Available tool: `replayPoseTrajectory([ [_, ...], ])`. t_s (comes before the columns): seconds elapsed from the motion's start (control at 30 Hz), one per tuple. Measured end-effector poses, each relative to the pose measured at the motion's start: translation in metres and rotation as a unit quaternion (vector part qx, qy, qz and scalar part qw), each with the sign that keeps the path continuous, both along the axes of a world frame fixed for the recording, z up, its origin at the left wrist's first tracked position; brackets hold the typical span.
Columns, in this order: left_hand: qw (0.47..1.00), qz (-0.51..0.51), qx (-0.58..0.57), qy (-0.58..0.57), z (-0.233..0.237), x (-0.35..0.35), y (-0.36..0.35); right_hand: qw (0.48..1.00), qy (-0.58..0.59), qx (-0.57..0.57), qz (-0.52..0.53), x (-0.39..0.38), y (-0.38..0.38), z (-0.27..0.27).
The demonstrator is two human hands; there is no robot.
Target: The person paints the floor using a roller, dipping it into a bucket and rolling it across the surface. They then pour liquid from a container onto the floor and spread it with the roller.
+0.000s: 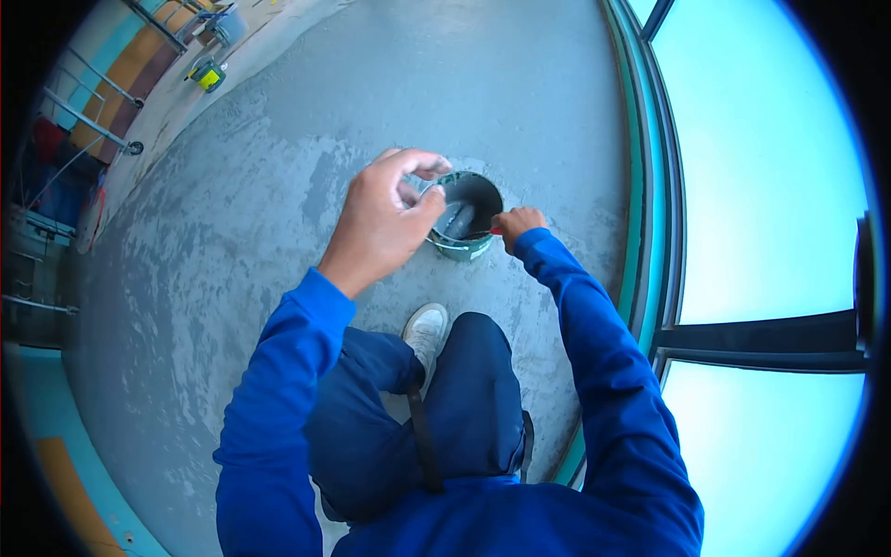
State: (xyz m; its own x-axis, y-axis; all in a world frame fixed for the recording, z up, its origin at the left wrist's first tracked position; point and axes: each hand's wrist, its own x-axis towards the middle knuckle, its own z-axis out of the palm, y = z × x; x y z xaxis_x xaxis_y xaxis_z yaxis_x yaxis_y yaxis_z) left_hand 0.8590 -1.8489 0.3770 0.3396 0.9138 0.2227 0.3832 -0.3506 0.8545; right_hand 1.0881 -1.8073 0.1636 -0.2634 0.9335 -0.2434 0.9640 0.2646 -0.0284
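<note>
A dark green bucket (476,249) stands on the grey floor in front of my knees, with grey material inside it. My left hand (385,213) is raised at the bucket's left side, its thumb and fingers curved but apart, with nothing between them. At the bucket's right rim, my right hand (520,226) is closed round a red handle (497,231). The tool's far end seems to reach into the bucket, but its shape is hard to make out.
Tall bright windows in a green frame (637,186) run along the right. Wheeled metal scaffolding (93,123) stands at the far left. A smaller bucket with a yellow label (209,76) and a pale bucket (227,26) are at the upper left.
</note>
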Motion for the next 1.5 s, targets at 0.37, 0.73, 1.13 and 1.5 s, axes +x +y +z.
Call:
replayPoseTrajectory([
  [0.37,0.997,-0.023,0.054,0.047,0.016,0.0,-0.028,0.948,0.183,0.202,-0.164,0.036,-0.147,0.028],
  [0.73,0.99,-0.122,0.045,0.061,0.011,0.037,-0.064,0.844,0.18,0.22,-0.455,0.083,-0.315,-0.092],
  [1.13,0.94,-0.324,-0.022,0.101,-0.047,0.127,-0.064,0.763,0.146,0.04,-0.629,0.076,-0.38,-0.195],
  [1.5,0.943,-0.324,-0.006,0.08,-0.051,0.132,-0.024,0.731,0.184,0.007,-0.657,-0.038,-0.568,-0.176],
])
